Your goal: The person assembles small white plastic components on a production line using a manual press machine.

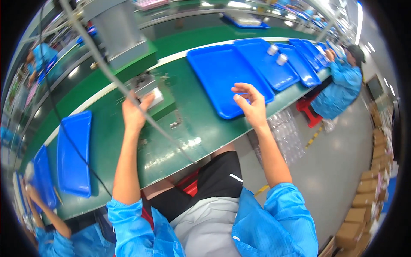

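My left hand (135,113) is at the bench press (124,43), its fingers closed in beside a silver-white block (156,97) under the press head. A grey cable passes in front of those fingers, so what they grip cannot be made out. Over the near right part of a large blue tray (214,70), my right hand (252,105) hovers with curled fingers and thumb apart, nothing between them. No parts show in that tray. The press stands on a green base (165,107) on the green bench (188,137).
More blue trays (267,64) overlap to the right, carrying two whitish cylinders (277,55). Others (75,154) lie left. Co-workers in blue sit at the right (340,88) and lower left (70,233). Clear plastic trays (287,135) are below the bench edge; cartons (355,220) line the far right.
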Demonstrator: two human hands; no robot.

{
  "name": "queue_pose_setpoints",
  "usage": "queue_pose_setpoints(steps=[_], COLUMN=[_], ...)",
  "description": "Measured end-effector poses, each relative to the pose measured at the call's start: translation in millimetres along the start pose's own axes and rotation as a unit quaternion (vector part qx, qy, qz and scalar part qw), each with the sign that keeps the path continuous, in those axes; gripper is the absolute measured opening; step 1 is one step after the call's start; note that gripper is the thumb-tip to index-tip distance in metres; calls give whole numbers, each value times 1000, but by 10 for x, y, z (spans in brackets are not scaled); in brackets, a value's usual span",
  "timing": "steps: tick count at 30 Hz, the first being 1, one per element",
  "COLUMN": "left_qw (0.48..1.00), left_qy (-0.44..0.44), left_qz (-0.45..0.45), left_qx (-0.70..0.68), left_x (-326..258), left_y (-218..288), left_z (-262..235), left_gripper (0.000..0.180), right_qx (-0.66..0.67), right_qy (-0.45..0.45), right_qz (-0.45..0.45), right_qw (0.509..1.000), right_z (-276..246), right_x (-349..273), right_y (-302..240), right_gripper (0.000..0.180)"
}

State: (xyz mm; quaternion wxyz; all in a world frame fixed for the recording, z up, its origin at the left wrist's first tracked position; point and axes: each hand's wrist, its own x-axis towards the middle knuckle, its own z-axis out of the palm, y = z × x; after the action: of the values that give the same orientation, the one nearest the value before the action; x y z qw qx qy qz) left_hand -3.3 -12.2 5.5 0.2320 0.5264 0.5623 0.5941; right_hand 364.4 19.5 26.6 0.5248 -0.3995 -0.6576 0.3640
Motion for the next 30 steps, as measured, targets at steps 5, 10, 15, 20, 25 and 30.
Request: queue_pose_setpoints(steps=[5,10,15,20,25,30], left_qw=[1000,998,998,999,997,998], left_qy=[-5,-25,-29,-35,-32,-37], left_qz=[21,-19,-7,-21,8,-15], left_qx=[-13,-52,-64,-35,-72,-55], left_x=[30,21,39,34,40,47], left_y=[-23,21,-105,-66,-44,-123], left_z=[26,73,-50,-42,24,-32], left_gripper=[42,38,51,48,46,46], right_qx=[-163,-354,-416,-458,-489,-457], right_qy=[79,7,-27,-20,-36,-5], right_qz=[-66,-147,-182,-196,-185,-289], right_qw=[981,923,890,867,851,842], right_z=[-319,-298,42,331,389,5], right_x=[5,-171,-257,-295,-228,0], right_y=[76,79,3,-141,-17,-295], right_gripper=[31,39,55,45,23,20])
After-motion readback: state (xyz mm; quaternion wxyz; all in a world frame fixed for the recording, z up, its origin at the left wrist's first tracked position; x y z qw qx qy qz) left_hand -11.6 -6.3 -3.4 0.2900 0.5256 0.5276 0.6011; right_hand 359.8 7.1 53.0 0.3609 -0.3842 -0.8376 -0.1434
